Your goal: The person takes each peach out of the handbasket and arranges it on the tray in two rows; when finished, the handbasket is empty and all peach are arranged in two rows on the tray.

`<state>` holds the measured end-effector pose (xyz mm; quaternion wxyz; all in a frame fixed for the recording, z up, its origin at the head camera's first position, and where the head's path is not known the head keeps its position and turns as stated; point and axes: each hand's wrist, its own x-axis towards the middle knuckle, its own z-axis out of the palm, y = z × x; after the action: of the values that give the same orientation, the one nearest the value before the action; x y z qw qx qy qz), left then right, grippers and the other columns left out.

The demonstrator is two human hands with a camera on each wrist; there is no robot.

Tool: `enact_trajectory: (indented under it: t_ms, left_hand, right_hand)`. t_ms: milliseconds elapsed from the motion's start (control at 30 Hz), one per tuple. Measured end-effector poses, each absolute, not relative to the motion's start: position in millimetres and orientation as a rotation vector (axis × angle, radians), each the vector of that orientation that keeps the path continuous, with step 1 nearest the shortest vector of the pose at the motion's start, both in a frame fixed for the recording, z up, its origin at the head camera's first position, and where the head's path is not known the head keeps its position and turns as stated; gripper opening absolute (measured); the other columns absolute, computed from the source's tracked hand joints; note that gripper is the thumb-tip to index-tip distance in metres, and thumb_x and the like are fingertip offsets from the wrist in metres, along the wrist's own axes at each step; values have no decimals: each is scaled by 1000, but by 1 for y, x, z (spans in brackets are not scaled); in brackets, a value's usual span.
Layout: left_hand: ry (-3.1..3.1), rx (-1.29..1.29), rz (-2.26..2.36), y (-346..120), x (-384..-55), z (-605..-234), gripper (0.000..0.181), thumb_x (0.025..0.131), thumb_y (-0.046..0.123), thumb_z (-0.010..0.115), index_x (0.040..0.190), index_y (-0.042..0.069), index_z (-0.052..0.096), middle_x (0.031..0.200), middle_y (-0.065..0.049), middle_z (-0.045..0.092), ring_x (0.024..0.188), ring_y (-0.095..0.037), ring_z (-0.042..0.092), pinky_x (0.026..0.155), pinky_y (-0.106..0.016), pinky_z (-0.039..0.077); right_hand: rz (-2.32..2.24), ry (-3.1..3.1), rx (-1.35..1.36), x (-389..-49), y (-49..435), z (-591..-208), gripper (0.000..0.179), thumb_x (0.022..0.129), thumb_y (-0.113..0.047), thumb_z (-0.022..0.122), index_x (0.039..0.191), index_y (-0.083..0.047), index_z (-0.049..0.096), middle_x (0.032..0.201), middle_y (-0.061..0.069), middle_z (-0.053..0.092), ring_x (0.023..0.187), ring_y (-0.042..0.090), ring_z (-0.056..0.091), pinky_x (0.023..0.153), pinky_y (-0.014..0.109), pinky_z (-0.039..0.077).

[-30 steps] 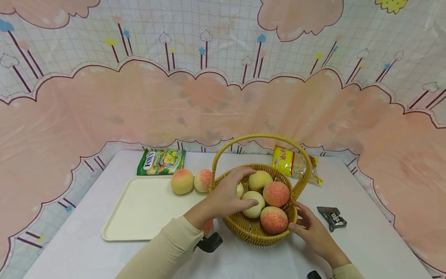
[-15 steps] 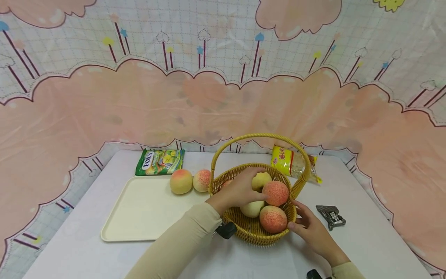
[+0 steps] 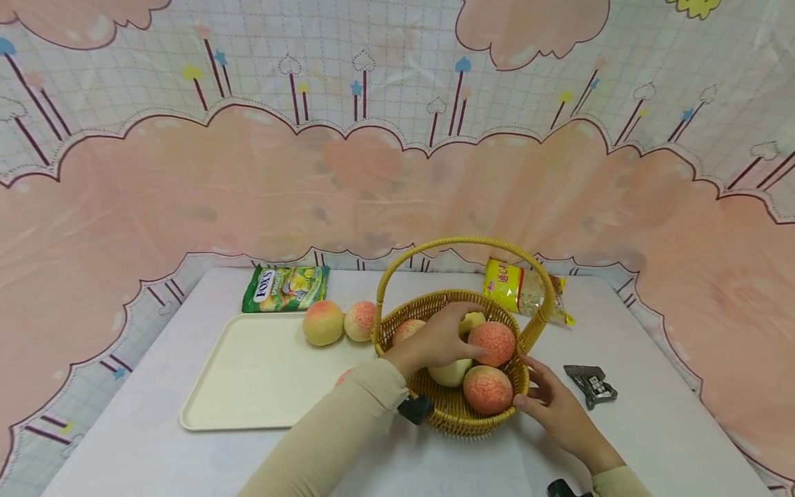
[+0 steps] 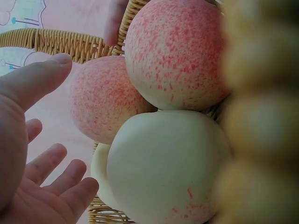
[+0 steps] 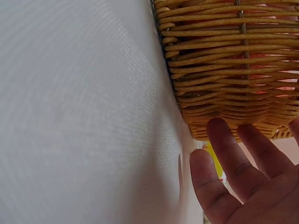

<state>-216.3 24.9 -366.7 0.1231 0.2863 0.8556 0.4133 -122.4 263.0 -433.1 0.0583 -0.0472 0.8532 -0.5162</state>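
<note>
A wicker basket [image 3: 466,424] with a tall arched handle holds several peaches. My left hand [image 3: 437,338] reaches over its left rim, thumb and fingers spread beside a red-speckled peach [image 3: 493,344]; in the left wrist view a gap shows between the fingers and that peach [image 4: 105,100]. A yellowish peach [image 3: 473,322] is partly covered by this hand. A pale peach [image 3: 448,374] and another reddish peach [image 3: 488,391] lie toward the front, and a speckled one [image 3: 406,331] at the left. My right hand [image 3: 555,414] rests against the basket's right side, its extended fingers touching the wicker [image 5: 243,56].
A cream tray [image 3: 248,386] lies left, with two peaches [image 3: 323,323] at its back right; another peach [image 3: 344,376] is mostly behind my left sleeve. A green candy bag [image 3: 286,289] and a yellow-clear food bag [image 3: 524,288] lie behind. A small black packet [image 3: 591,385] lies right.
My left hand has moved rightward over the basket toward the red-speckled peach, uncovering the speckled peach at the left. My right hand has stayed at the basket's side.
</note>
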Motion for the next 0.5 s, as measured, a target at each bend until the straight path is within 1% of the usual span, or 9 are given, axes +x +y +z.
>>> enact_trajectory:
  t_ms: [200, 500]
  left_hand:
    - [2448, 829, 1204, 25, -215, -370, 73, 88, 29, 78, 150, 12, 44, 146, -8, 49, 130, -24, 50, 100, -35, 46]
    - [2419, 833, 1225, 26, -215, -373, 72, 89, 30, 78, 150, 11, 44, 146, -7, 50, 129, -22, 51, 100, -33, 45]
  right_hand:
    - [-1567, 2572, -130, -122, 263, -434, 72, 97, -20, 67, 156, -8, 28, 149, 36, 35, 117, 40, 58, 89, 46, 54]
    - [-1581, 2579, -150, -121, 262, -433, 71, 98, -17, 67, 156, -7, 27, 148, 38, 35, 116, 41, 59, 88, 48, 54]
